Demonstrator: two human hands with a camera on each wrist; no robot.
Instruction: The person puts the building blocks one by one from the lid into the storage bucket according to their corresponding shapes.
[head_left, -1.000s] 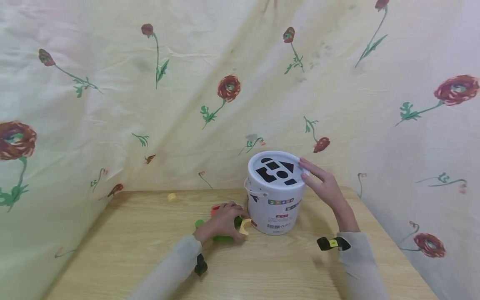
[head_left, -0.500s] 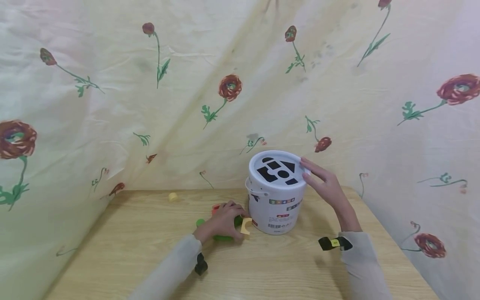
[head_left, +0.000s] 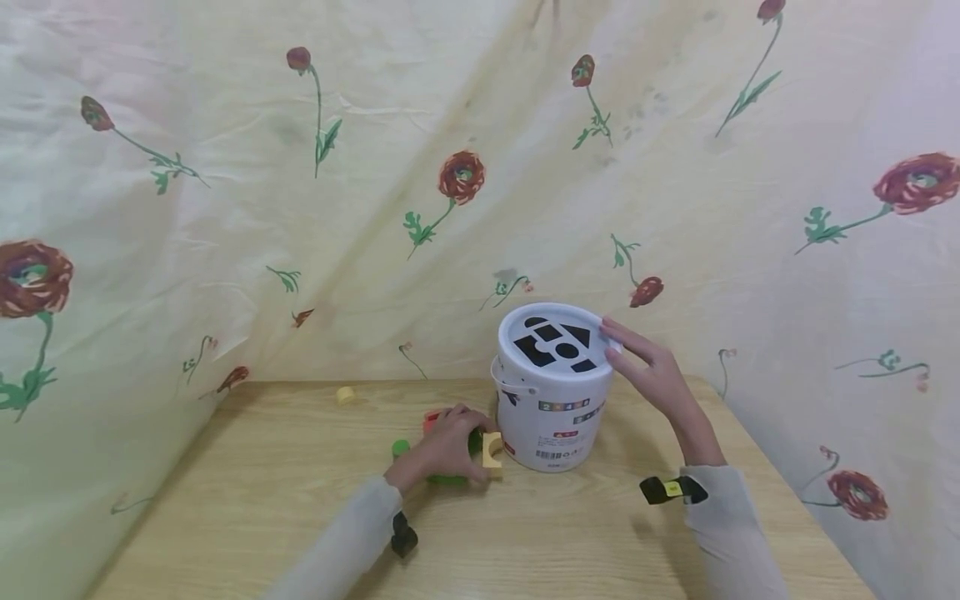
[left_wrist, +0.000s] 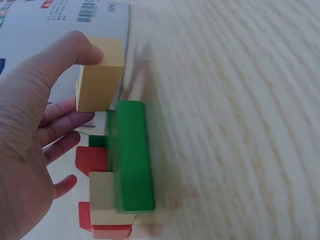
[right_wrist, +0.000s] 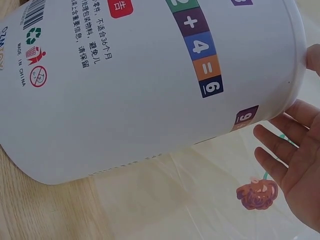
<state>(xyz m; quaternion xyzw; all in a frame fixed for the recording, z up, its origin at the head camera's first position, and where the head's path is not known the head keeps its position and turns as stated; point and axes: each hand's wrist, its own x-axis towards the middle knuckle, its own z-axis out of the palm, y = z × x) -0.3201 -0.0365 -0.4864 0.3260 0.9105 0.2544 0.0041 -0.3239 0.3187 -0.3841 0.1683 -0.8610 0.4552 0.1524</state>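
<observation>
My left hand pinches a yellow arch-shaped block with a round notch, just left of the white bucket. The left wrist view has the thumb on one face of that block and fingers on the opposite side. A long green block, a pale wooden block and red blocks lie beneath and beside this hand. My right hand touches the rim of the bucket's lid, thumb and index finger spread along its right edge. Other right fingers hang free of the bucket in the right wrist view.
Black shaped holes, including a circle and a triangle, mark the lid. A small yellow block lies at the table's back left. Flowered cloth hangs behind the wooden table.
The yellow arch block has turned a little in my left fingers and now stands straighter, its notch facing the bucket. My right hand stays at the lid's rim.
</observation>
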